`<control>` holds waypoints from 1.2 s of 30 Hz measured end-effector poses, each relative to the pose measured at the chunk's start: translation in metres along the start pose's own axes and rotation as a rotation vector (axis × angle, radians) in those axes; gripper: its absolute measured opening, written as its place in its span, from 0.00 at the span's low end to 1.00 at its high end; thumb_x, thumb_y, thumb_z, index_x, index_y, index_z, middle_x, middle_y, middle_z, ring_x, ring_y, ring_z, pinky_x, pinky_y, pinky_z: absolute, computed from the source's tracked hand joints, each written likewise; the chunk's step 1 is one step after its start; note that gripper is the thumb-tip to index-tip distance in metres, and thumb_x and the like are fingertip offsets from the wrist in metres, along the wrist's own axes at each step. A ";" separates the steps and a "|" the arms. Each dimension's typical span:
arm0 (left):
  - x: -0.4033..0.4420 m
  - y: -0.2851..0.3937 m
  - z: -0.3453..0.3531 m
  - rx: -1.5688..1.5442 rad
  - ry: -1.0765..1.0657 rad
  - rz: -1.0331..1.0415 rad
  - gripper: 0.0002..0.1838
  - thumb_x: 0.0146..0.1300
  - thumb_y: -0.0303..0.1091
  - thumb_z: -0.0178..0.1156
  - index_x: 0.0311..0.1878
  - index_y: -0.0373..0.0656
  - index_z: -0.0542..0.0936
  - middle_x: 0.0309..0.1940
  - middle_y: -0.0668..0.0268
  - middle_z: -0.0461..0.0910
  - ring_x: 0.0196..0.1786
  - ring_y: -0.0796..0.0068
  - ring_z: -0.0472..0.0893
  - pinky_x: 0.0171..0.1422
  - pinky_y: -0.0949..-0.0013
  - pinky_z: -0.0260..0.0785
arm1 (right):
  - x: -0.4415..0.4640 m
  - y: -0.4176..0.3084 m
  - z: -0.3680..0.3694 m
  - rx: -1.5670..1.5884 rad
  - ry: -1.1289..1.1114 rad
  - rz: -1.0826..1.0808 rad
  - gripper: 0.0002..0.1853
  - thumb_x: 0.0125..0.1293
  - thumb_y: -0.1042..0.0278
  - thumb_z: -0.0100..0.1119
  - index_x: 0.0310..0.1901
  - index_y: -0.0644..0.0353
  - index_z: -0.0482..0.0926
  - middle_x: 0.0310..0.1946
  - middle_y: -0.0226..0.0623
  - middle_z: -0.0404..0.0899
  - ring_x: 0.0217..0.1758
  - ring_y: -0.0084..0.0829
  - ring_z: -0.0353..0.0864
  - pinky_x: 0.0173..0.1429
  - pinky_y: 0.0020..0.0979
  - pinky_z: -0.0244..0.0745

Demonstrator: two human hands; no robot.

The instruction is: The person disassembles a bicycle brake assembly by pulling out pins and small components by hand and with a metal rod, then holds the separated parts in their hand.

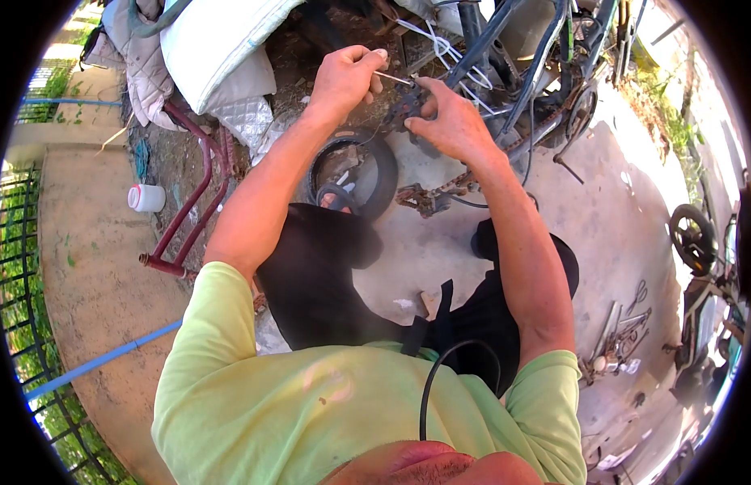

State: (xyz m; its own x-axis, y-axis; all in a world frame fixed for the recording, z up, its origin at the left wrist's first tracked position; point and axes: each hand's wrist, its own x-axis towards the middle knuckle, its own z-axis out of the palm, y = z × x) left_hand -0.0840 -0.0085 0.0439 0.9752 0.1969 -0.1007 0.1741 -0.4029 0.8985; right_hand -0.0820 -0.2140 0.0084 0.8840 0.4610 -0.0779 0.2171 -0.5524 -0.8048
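Observation:
My left hand [343,83] is closed, with a thin metal rod [393,78] sticking out from its fingers toward the right. The rod's far end meets the fingertips of my right hand [454,123]. The curled fingers of that hand are at a small dark metal part [406,105], which they partly cover; its kind is unclear. Just below the hands, a black tire [382,179] lies on the ground, with a foot partly visible by it. A bicycle chain and greasy metal parts [424,200] sit beneath my right wrist.
Dark bicycle frames [530,69] with a crank and white cord [444,50] stand ahead to the right. A maroon frame [205,190], white sack [209,48] and white tub [146,198] are at left. Hand tools [622,333] lie on the concrete at right.

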 end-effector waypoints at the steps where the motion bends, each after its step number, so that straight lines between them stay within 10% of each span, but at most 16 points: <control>1: 0.001 -0.002 0.000 -0.137 -0.015 -0.066 0.13 0.74 0.40 0.57 0.46 0.38 0.83 0.23 0.68 0.79 0.21 0.80 0.73 0.27 0.71 0.67 | 0.000 0.001 0.000 0.002 0.003 0.003 0.40 0.56 0.57 0.71 0.71 0.57 0.70 0.40 0.39 0.88 0.46 0.43 0.86 0.54 0.41 0.79; 9: -0.003 -0.009 -0.011 -0.580 -0.239 -0.242 0.13 0.76 0.37 0.56 0.54 0.39 0.80 0.29 0.67 0.82 0.25 0.77 0.78 0.38 0.71 0.74 | 0.000 0.001 0.001 0.001 -0.005 0.001 0.40 0.56 0.57 0.71 0.71 0.58 0.70 0.40 0.39 0.87 0.46 0.42 0.87 0.54 0.41 0.80; 21: -0.010 -0.010 -0.012 0.290 0.009 0.242 0.16 0.75 0.42 0.58 0.48 0.37 0.85 0.25 0.67 0.82 0.26 0.80 0.79 0.32 0.73 0.71 | 0.001 0.003 0.001 -0.005 -0.005 0.002 0.40 0.56 0.57 0.70 0.71 0.57 0.70 0.40 0.39 0.88 0.46 0.43 0.87 0.53 0.41 0.80; 27: -0.006 -0.006 -0.019 -0.345 -0.260 -0.203 0.17 0.76 0.34 0.54 0.61 0.37 0.81 0.32 0.65 0.84 0.30 0.75 0.82 0.38 0.70 0.76 | 0.001 0.002 0.001 -0.001 -0.009 0.008 0.40 0.56 0.57 0.70 0.71 0.57 0.70 0.40 0.40 0.87 0.46 0.43 0.87 0.53 0.42 0.80; 33: -0.019 0.006 -0.015 -0.690 -0.326 -0.097 0.17 0.76 0.34 0.55 0.61 0.34 0.79 0.44 0.56 0.88 0.39 0.68 0.88 0.50 0.68 0.81 | 0.001 0.001 0.001 -0.008 -0.004 0.007 0.39 0.56 0.57 0.70 0.71 0.58 0.70 0.40 0.40 0.88 0.46 0.43 0.87 0.53 0.42 0.80; 36: -0.020 0.000 -0.011 -0.364 -0.230 0.053 0.17 0.76 0.39 0.57 0.57 0.35 0.82 0.40 0.60 0.88 0.37 0.72 0.87 0.48 0.69 0.79 | 0.000 0.001 0.001 -0.007 -0.001 0.004 0.39 0.57 0.57 0.70 0.71 0.58 0.70 0.40 0.40 0.88 0.46 0.43 0.87 0.53 0.42 0.80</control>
State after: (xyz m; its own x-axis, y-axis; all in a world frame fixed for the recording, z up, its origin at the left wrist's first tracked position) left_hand -0.1046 -0.0026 0.0502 0.9937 -0.0369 -0.1057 0.1035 -0.0579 0.9929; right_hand -0.0819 -0.2139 0.0074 0.8844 0.4596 -0.0815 0.2166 -0.5587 -0.8006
